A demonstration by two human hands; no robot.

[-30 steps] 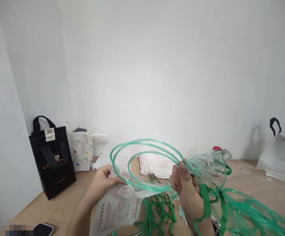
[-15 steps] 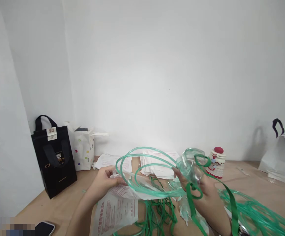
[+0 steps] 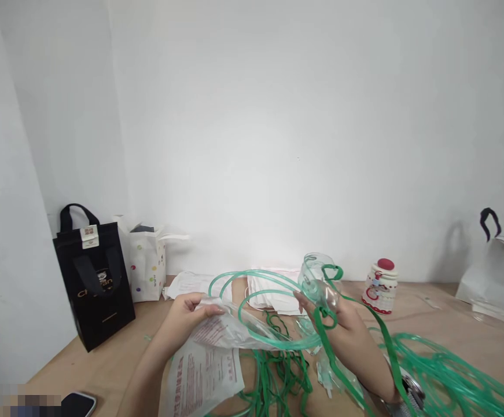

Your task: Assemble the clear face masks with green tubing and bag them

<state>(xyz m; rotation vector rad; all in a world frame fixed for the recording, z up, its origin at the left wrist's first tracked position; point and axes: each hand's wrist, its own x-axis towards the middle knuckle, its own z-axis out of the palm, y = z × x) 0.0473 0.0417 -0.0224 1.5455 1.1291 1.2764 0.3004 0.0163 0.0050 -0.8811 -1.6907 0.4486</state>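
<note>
My left hand [image 3: 187,317] pinches the edge of a clear and white printed packaging bag [image 3: 219,333], held above the table. In my right hand [image 3: 347,327] is a clear oxygen mask [image 3: 319,267] together with its coiled green tubing [image 3: 262,274]. The coil reaches left to the bag's mouth; part of it overlaps the bag, and how far it lies inside I cannot tell. A green strap [image 3: 330,354] hangs from the mask past my right wrist. Below my hands lie tangled green straps and tubes [image 3: 278,376] and another printed bag [image 3: 202,376].
More green tubing [image 3: 451,370] is heaped on the right. White printed packs [image 3: 273,298] lie by the wall. A black bag [image 3: 99,289] and a white dotted bag [image 3: 147,266] stand left, a jar-shaped cup [image 3: 381,286] right. A phone [image 3: 78,404] lies front left.
My right hand has moved a little left with the mask and coil. The tubing's loops have dropped lower and come closer to the bag's mouth. My left hand stays almost in place.
</note>
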